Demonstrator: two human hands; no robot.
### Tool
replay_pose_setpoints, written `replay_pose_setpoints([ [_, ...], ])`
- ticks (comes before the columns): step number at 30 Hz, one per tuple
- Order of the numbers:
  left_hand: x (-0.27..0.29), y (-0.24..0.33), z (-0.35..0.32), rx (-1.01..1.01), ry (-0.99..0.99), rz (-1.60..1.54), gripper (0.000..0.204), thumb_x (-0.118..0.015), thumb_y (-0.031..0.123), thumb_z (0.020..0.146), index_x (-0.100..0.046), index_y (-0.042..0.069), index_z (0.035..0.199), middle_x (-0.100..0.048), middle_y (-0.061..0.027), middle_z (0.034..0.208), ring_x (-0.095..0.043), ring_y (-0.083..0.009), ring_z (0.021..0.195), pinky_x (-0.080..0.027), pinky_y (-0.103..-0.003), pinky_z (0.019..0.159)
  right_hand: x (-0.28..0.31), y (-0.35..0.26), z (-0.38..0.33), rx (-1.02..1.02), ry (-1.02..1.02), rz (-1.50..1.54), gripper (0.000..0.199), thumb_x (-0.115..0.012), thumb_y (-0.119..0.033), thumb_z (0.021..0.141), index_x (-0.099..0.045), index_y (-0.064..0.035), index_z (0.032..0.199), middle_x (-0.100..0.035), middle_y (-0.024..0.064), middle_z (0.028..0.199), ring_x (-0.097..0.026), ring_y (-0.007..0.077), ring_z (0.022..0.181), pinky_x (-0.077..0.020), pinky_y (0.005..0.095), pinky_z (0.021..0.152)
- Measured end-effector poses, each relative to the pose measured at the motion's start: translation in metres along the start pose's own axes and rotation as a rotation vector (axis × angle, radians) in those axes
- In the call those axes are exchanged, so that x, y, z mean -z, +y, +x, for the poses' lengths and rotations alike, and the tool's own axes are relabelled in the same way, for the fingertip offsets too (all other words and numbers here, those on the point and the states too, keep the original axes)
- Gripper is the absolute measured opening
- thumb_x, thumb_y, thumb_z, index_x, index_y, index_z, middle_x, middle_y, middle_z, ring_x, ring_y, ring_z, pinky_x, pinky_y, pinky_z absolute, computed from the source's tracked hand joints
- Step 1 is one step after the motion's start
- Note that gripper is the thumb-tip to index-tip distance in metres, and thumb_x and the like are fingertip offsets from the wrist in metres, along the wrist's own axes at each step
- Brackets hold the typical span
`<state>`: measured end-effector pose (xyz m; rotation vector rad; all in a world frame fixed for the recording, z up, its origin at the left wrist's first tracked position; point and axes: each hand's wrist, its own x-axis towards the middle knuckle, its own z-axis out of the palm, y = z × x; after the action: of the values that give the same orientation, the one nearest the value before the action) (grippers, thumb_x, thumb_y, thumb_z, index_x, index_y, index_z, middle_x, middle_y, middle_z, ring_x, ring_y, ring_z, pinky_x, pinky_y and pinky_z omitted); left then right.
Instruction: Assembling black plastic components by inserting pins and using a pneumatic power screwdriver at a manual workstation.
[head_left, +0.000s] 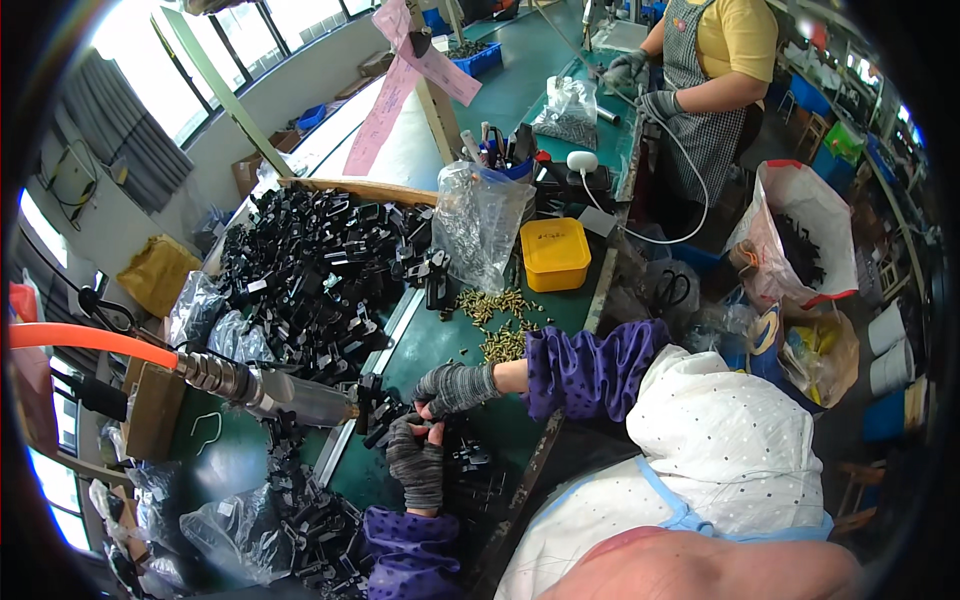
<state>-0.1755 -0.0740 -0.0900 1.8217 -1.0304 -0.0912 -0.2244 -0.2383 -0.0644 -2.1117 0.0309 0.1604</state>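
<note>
My left hand (415, 468) and my right hand (455, 388), both in grey fingerless gloves, meet over the green bench with fingertips pinched together. What they hold is too small and covered to make out. Just left of them, several small black parts (375, 405) lie by the tip of a metal power driver (300, 395) fed by an orange hose (95, 340). Below my right wrist are loose black parts with shiny metal bits (470, 455). Small brass-coloured screws (500, 310) are spread in piles beyond my right hand.
A large heap of black parts (310, 265) fills the back left; another heap (315, 525) lies nearer. A clear bag (480, 225) and yellow tub (555, 255) stand behind the screws. At the far bench a co-worker's gloved hands (645, 85) are at work. An open sack (805, 235) stands right.
</note>
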Motion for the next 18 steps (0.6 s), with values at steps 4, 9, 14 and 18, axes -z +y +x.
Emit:
replay_pose_setpoints([
  [4, 0.001, -0.003, -0.003, 0.046, -0.012, -0.151, 0.017, -0.062, 0.003, 0.073, -0.045, 0.003, 0.073, -0.050, -0.0035, 0.069, -0.045, -0.0097, 0.064, -0.041, -0.024, 0.062, 0.000, 0.001, 0.001, 0.038, -0.034, 0.007, 0.019, -0.058, -0.023, 0.072, -0.058, -0.0074, 0.083, -0.059, 0.0079, 0.073, -0.056, 0.0191, 0.071, -0.0425, 0.0306, 0.065],
  [9, -0.001, 0.002, -0.004, 0.093, -0.021, -0.068, 0.016, -0.062, 0.003, 0.074, -0.046, 0.003, 0.073, -0.049, -0.0030, 0.067, -0.044, -0.0090, 0.062, -0.040, -0.024, 0.061, 0.000, 0.011, 0.004, 0.004, -0.031, 0.090, 0.019, -0.058, -0.023, 0.073, -0.058, -0.0071, 0.083, -0.059, 0.0070, 0.073, -0.056, 0.0179, 0.070, -0.0426, 0.0301, 0.064],
  [14, 0.000, 0.002, -0.005, 0.083, -0.007, -0.104, 0.015, -0.062, 0.005, 0.074, -0.046, 0.003, 0.073, -0.049, -0.0031, 0.065, -0.044, -0.0090, 0.061, -0.039, -0.024, 0.058, 0.002, 0.003, 0.000, 0.008, -0.009, 0.056, 0.020, -0.059, -0.023, 0.073, -0.058, -0.0068, 0.084, -0.059, 0.0062, 0.073, -0.056, 0.0172, 0.070, -0.0431, 0.0296, 0.064],
  [18, 0.000, -0.001, -0.005, 0.074, -0.006, -0.054, 0.016, -0.062, 0.006, 0.075, -0.046, 0.003, 0.073, -0.049, -0.0034, 0.065, -0.044, -0.0091, 0.061, -0.039, -0.024, 0.058, 0.004, 0.002, -0.004, -0.021, -0.061, 0.105, 0.021, -0.059, -0.023, 0.073, -0.058, -0.0066, 0.086, -0.059, 0.0071, 0.073, -0.056, 0.0171, 0.069, -0.0435, 0.0288, 0.063],
])
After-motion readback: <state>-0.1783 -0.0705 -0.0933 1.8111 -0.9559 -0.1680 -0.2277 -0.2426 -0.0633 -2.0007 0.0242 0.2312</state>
